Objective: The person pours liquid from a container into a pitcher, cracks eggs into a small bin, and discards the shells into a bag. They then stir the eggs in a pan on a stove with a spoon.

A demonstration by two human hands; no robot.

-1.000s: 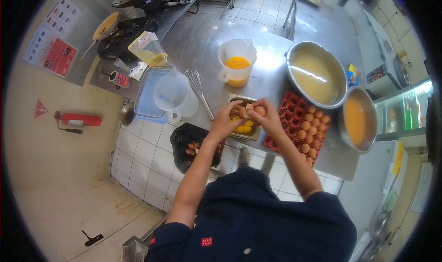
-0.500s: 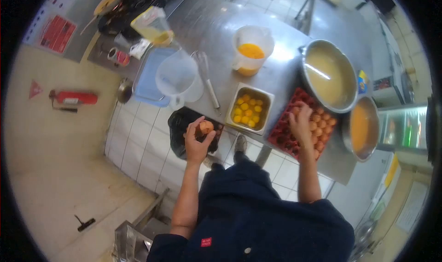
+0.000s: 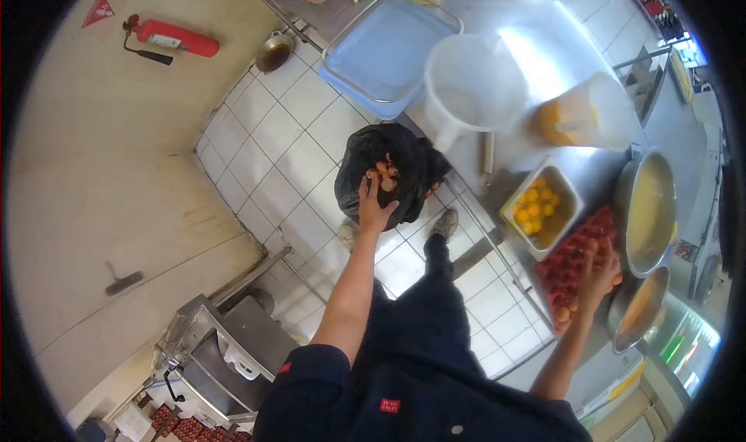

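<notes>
My left hand [image 3: 373, 205] reaches down to the mouth of a black bin bag [image 3: 357, 170] that hangs off the steel table's edge, with a piece of eggshell [image 3: 386, 183] between thumb and fingers. More broken shells [image 3: 381, 166] lie inside the bag. My right hand [image 3: 598, 273] rests on the red egg tray [image 3: 558, 275], fingers curled down over the brown eggs [image 3: 563, 314]; I cannot tell if one is gripped. A steel pan of egg yolks [image 3: 536, 205] sits between the bag and the tray.
On the table stand an empty white jug [image 3: 474, 92], a jug of yolk [image 3: 579, 119], a blue-lidded box [image 3: 385, 49], a bowl of pale liquid [image 3: 651, 209] and a bowl of orange liquid [image 3: 637, 310]. A fire extinguisher [image 3: 175, 38] lies on the floor.
My view has swung down and left towards the floor. My left hand carried the eggshell from the steel pan down to the bin bag. My right hand moved onto the egg tray.
</notes>
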